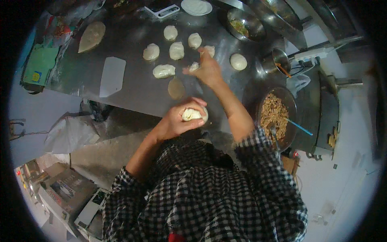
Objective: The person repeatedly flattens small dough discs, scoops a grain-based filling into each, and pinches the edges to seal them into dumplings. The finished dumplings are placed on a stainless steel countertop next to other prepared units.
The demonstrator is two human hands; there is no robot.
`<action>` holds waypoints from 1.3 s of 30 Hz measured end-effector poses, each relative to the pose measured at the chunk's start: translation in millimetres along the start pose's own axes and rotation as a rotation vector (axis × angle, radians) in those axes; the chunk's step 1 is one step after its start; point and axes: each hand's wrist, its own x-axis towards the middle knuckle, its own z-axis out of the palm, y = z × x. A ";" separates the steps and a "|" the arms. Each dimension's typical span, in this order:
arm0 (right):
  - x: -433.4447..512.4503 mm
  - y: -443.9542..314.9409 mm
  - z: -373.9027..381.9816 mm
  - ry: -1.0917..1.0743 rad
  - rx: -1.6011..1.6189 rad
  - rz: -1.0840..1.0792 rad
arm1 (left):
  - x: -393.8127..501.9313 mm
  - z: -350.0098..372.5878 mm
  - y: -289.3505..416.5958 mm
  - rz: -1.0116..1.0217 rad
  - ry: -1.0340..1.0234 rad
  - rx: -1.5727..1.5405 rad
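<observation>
My left hand [184, 119] is closed around a lump of white dough [192, 114] at the near edge of the metal table. My right hand [209, 69] reaches over the table, thumb and fingers spread wide. By its thumb is a small piece of dough [194, 66], and a larger dough piece [209, 50] is partly covered by its fingers; whether they touch it I cannot tell. Several smooth dough pieces lie around, among them an oblong one [164, 71], a rounded one [176, 50] and a ball [238, 62] at the right.
A white dough scraper [113, 77] lies left on the metal table [136, 87]. At right stand a bowl of chopped filling [275, 113] with utensils, a metal cup [279, 60] and a metal bowl [242, 25]. A plate of white powder [196, 6] and scale [163, 10] sit at the back.
</observation>
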 end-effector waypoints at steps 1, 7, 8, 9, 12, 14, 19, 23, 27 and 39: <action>-0.2 10.4 18.3 -0.086 -0.295 0.000 | 1.3 -1.4 0.5 0.033 0.027 0.027; 8.6 64.2 30.6 -0.056 0.351 -0.165 | 14.9 2.9 -12.8 0.180 0.208 0.078; 0.3 57.7 24.4 -0.058 0.520 -0.074 | 18.3 5.0 -16.2 0.192 0.230 0.069; -10.9 47.8 17.3 -0.061 0.703 -0.034 | 20.7 6.8 -18.7 0.190 0.242 0.071; -64.3 11.6 -1.6 -0.236 1.489 0.409 | 30.0 12.9 -20.9 0.122 0.273 0.053; -92.9 -6.1 -8.7 -0.239 1.800 0.536 | 38.7 16.9 -18.7 0.101 0.272 0.237; -112.9 -7.2 -25.2 -0.104 1.836 0.719 | 50.2 21.2 -6.2 0.195 0.361 0.739; -112.0 4.7 -33.9 -0.057 1.992 0.617 | 48.3 16.3 -1.8 0.427 0.396 0.778; -115.0 8.9 -36.5 -0.059 1.997 0.511 | 51.3 20.7 -1.6 0.432 0.367 0.927; -124.6 4.7 -49.9 0.028 1.829 0.450 | 68.9 22.5 21.8 0.639 0.145 1.090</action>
